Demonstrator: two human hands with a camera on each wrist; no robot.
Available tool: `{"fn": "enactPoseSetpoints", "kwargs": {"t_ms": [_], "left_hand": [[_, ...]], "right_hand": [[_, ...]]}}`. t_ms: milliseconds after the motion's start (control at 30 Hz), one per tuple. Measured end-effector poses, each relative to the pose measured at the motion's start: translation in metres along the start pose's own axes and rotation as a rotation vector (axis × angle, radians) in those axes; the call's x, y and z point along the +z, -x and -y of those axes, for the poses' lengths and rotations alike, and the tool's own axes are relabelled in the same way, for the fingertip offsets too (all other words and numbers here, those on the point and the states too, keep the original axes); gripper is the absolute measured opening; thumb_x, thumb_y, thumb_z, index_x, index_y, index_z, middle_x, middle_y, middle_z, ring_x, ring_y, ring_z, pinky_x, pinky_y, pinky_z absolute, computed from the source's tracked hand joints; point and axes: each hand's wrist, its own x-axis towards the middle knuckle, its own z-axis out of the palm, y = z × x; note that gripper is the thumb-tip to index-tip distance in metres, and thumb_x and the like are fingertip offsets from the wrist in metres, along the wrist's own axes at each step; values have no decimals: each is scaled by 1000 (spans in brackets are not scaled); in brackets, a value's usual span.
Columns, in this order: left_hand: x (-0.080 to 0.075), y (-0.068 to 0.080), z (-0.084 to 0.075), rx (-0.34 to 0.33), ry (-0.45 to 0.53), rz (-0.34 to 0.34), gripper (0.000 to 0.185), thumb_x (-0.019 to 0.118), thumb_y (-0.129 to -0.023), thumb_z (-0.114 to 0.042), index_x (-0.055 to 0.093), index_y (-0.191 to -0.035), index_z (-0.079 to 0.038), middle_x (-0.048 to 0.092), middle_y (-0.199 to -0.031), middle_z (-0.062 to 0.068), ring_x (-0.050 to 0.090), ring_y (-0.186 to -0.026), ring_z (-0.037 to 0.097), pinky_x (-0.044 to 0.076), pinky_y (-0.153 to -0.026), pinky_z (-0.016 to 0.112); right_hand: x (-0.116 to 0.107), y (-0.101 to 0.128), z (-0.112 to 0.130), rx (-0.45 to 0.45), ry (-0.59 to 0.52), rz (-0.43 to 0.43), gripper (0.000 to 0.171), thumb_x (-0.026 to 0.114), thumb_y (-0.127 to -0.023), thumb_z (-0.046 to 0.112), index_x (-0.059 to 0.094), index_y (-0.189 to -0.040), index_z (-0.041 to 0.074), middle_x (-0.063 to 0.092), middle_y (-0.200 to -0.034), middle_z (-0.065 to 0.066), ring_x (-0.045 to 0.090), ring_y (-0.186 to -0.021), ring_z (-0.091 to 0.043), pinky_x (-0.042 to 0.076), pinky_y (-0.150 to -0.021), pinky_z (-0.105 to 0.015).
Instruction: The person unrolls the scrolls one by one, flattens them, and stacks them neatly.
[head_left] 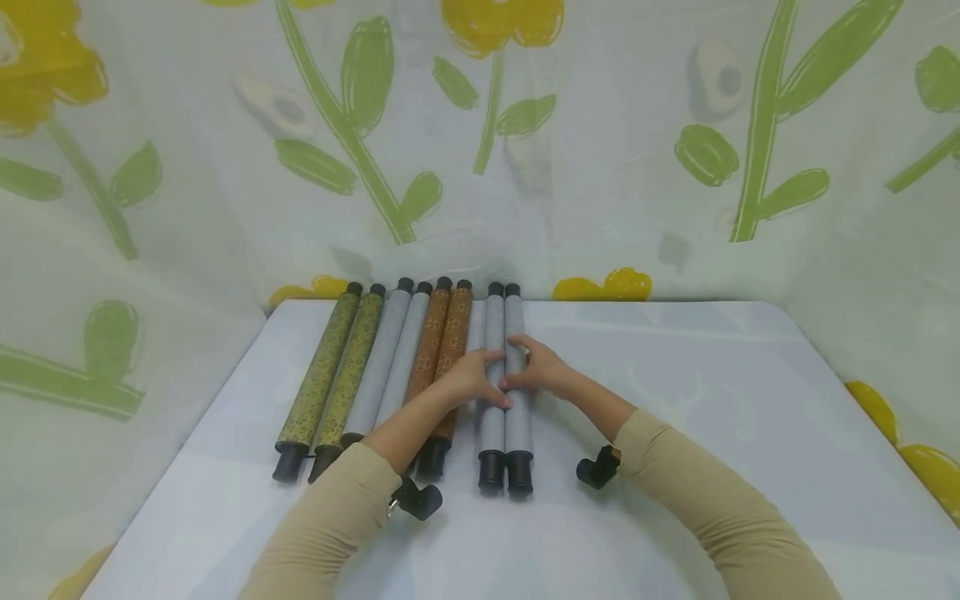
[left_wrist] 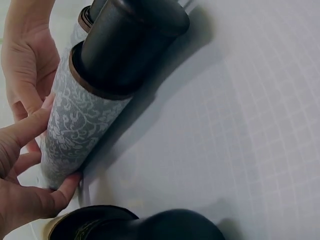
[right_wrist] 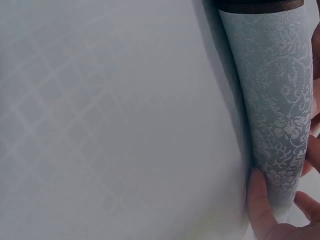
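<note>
Hands meet mid-table: left hand (head_left: 468, 379) & right hand (head_left: 536, 367) curl fingers round the grey scroll pair (head_left: 504, 350), apparently both rolls, right of brown scrolls (head_left: 442, 346).

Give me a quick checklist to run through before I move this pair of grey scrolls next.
1. Both hands on the pair of grey patterned fabric scrolls: ok, left hand and right hand meet at mid-length.
2. Scrolls lying flat on the white table: ok.
3. Pair side by side, black end caps level: ok.
4. Gap to the orange patterned scrolls: ok, narrow.
5. Space to the right: ok.
6. Firmness of grip: cannot tell.
</note>
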Motion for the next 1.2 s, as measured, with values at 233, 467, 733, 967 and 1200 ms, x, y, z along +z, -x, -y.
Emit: {"fn": "enactPoseSetpoints", "kwargs": {"t_ms": [233,467,733,967,1200], "left_hand": [[4,-2,-2,13,67,6,92,88,-62,-15,44,-142,-10,38,-147,18,34,-135,34,31,-109,46],[13,-9,0,54,132,-4,92,88,-62,-12,42,-142,-9,39,-147,17,33,-136,33,29,-110,46],[22,-8,0,66,195,13,89,86,-65,-10,42,-142,-9,36,-148,19,30,-137,35,26,-111,47],[30,-9,-5,96,234,15,88,85,-65,-9,42,-142,-8,35,-147,20,31,-136,36,27,-111,48],[38,-13,-10,124,258,29,90,85,-66,-9,39,-144,-8,36,-148,19,32,-136,34,28,-111,46]], "right_hand": [[-6,3,-2,25,-5,0,84,80,-74,21,36,-145,17,38,-142,-26,47,-119,-35,51,-82,-39],[-13,8,-7,44,-58,-11,85,81,-74,18,35,-145,17,40,-138,-26,52,-103,-30,53,-72,-33],[-18,14,-12,63,-31,-2,87,81,-74,21,33,-147,15,36,-142,-28,49,-110,-32,52,-74,-33],[-25,18,-18,68,-38,15,88,80,-75,21,31,-147,15,31,-146,-28,43,-121,-36,51,-85,-41],[-34,23,-25,67,-26,19,87,79,-76,22,30,-147,14,31,-145,-30,44,-120,-37,51,-85,-40]]}}
